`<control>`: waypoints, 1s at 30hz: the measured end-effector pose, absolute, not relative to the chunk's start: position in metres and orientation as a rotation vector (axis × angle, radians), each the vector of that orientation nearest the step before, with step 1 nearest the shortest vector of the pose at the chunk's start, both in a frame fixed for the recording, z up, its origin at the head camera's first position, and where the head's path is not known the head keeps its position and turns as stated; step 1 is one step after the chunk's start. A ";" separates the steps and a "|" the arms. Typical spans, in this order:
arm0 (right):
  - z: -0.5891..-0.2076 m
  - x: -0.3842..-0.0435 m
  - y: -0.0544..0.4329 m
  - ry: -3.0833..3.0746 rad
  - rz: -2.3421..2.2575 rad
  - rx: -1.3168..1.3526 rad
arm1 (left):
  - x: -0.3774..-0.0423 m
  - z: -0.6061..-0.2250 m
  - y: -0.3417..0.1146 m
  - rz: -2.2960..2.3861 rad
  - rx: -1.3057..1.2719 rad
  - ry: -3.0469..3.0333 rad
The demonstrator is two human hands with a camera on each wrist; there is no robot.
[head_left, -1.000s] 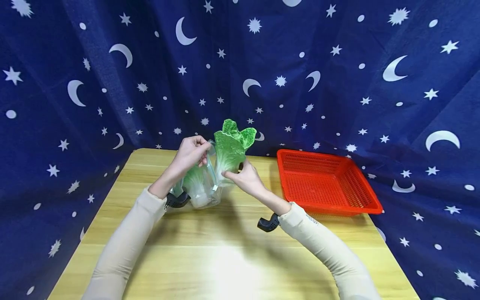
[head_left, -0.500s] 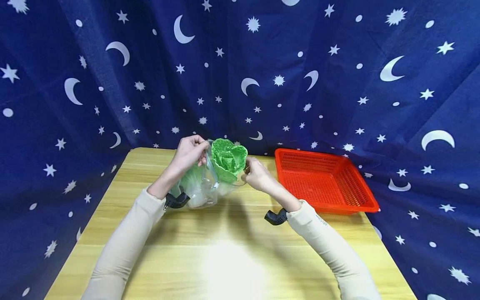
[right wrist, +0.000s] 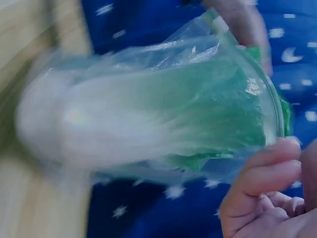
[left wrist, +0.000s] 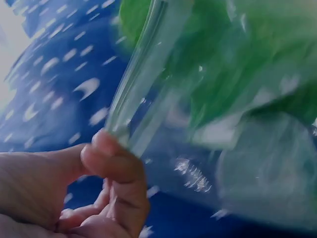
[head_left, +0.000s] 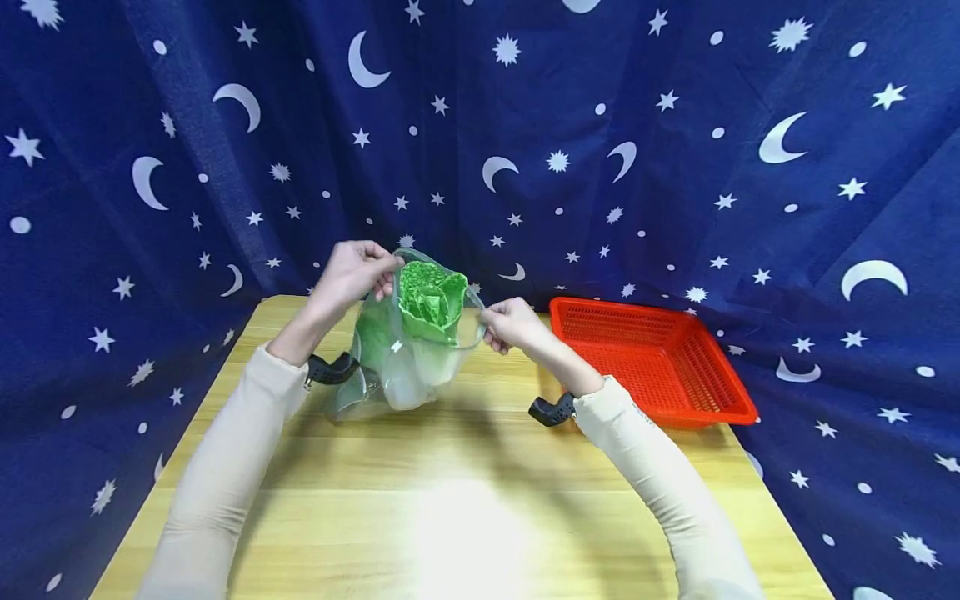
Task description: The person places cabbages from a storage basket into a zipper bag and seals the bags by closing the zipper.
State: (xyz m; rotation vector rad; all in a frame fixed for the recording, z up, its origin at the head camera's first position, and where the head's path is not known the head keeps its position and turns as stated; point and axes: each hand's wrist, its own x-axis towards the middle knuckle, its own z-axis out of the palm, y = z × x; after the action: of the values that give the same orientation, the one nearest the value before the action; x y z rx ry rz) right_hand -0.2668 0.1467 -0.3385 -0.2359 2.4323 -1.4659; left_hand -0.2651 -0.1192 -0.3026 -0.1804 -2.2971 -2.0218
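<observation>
Viewed from beside the counter, the left hand pinches one side of the mouth of a clear bag. The right hand pinches the opposite side of the same rim. Gripping the rim at two separated points presumably keeps the soft film spread wide, since it would probably fold in if left unsupported. A cabbage sits inside the bag, leafy end at the opening and pale base lower down, an orientation that leaves the ruffled top facing outward. A second green-and-white shape shows through the film to the left, apparently another cabbage. The bag is tilted; whether its lower end bears on the counter cannot be determined from here. A red basket rests to the right, well apart from the bag.
</observation>
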 end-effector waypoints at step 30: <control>-0.322 -0.250 0.133 2.039 -1.974 -0.039 | -0.267 -0.303 -0.128 -1.837 -0.395 -2.469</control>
State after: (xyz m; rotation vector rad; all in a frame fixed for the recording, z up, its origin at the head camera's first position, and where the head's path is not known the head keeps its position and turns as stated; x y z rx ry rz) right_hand -0.2498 0.1333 -0.3222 -0.0394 2.0388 -1.9736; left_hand -0.2670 -0.1280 -0.3026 -0.3949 -2.4692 -1.8370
